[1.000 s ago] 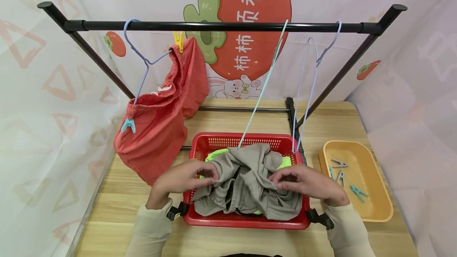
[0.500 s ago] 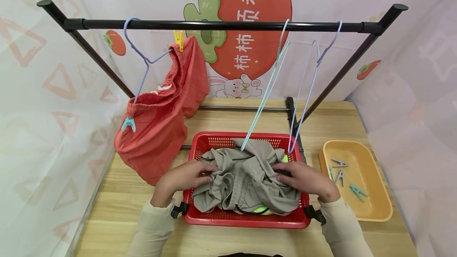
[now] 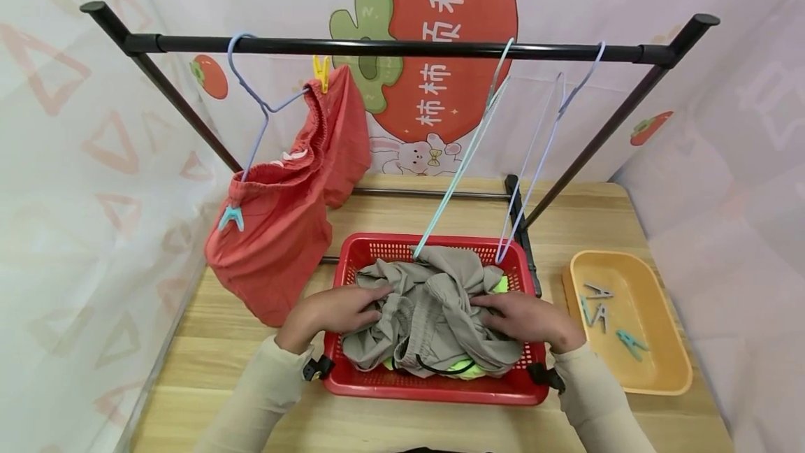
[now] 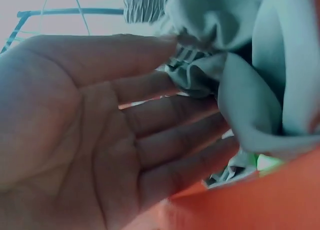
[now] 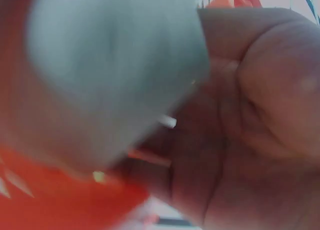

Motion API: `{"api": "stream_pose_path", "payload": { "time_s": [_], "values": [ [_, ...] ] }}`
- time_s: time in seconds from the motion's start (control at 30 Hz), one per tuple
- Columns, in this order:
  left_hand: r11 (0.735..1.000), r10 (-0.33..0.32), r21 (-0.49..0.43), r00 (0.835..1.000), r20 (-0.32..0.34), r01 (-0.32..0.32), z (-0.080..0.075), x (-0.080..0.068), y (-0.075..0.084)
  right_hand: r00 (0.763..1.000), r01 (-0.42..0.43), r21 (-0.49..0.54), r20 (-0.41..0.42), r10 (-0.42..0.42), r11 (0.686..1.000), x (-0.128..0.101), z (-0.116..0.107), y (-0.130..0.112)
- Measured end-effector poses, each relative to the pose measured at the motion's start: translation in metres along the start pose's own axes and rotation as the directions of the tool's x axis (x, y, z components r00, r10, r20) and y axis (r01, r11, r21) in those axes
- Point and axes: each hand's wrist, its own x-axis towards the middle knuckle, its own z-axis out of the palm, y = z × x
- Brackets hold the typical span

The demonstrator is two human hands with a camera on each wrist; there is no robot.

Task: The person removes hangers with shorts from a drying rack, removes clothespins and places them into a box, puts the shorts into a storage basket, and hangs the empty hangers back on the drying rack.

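A crumpled grey garment fills the red basket, with a bright green garment showing beneath it. My left hand lies on the garment's left side. In the left wrist view that hand has straight fingers touching the grey folds. On the garment's right side, my right hand has its fingers sunk into the cloth. The right wrist view is blurred and shows grey cloth bunched against my right hand.
A black rail spans the back. It carries red shorts pegged on a lavender hanger, a pale blue hanger and a lavender hanger, both reaching down to the basket. A yellow tray with several pegs sits right.
Both hands moved forward and lower into the basket, flattening the grey garment. The left hand's pinch has opened to straight fingers. The two empty hangers swung a little.
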Motion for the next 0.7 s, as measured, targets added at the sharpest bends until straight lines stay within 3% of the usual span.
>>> {"api": "stream_pose_path", "payload": {
  "time_s": [0.27,0.4,0.5,0.6,0.67,0.7],
  "values": [
    [0.999,0.01,-0.029,0.989,-0.144,-0.014,-0.003,-0.018,0.003,0.988,0.061,0.079,-0.146,-0.048,0.995,-0.023,-0.015,0.006],
    [0.999,0.035,0.006,0.964,-0.263,-0.034,-0.008,-0.029,0.004,0.981,0.068,0.117,-0.191,-0.044,0.991,-0.032,-0.018,0.007],
    [1.0,0.023,-0.002,0.922,-0.388,-0.026,-0.01,-0.038,0.003,0.97,0.055,0.115,-0.24,-0.026,0.992,-0.039,-0.02,0.008],
    [1.0,-0.002,-0.026,0.861,-0.509,-0.012,-0.01,-0.049,0.003,0.958,0.047,0.097,-0.286,-0.017,0.994,-0.045,-0.022,0.009],
    [1.0,-0.006,-0.018,0.799,-0.602,-0.006,-0.009,-0.058,0.002,0.949,0.044,0.089,-0.316,-0.014,0.995,-0.048,-0.022,0.01],
    [1.0,0.005,-0.001,0.755,-0.656,-0.008,-0.008,-0.061,0.002,0.943,0.043,0.084,-0.333,-0.013,0.995,-0.05,-0.022,0.011]
  ]
}}
